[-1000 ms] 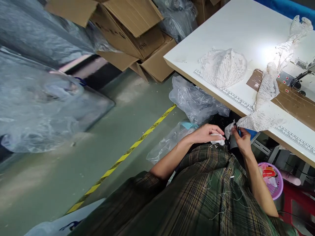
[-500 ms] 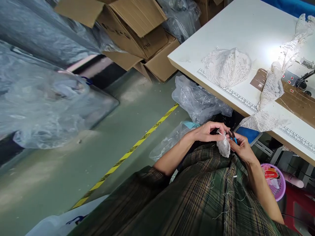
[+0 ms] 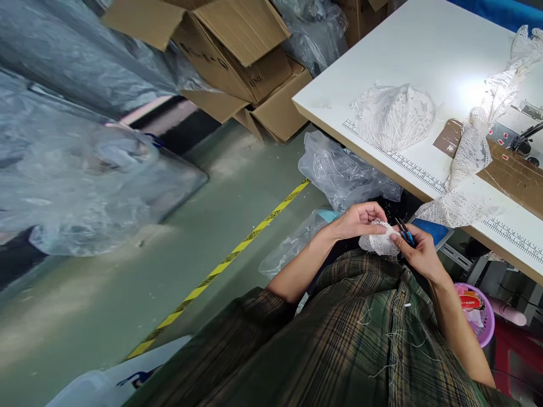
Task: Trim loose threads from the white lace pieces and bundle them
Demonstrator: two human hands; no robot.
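The left hand (image 3: 360, 221) pinches white lace (image 3: 377, 244) above the lap (image 3: 360, 274) while the right hand (image 3: 419, 254) grips its edge, seemingly to steady it between them. Scissors (image 3: 406, 232) sit in the right grasp too, probably for handiness.

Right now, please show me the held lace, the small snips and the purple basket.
Held lace (image 3: 377, 243), head view: its middle.
Small snips (image 3: 408, 235), head view: blue handle.
Purple basket (image 3: 490, 322), head view: right rim.
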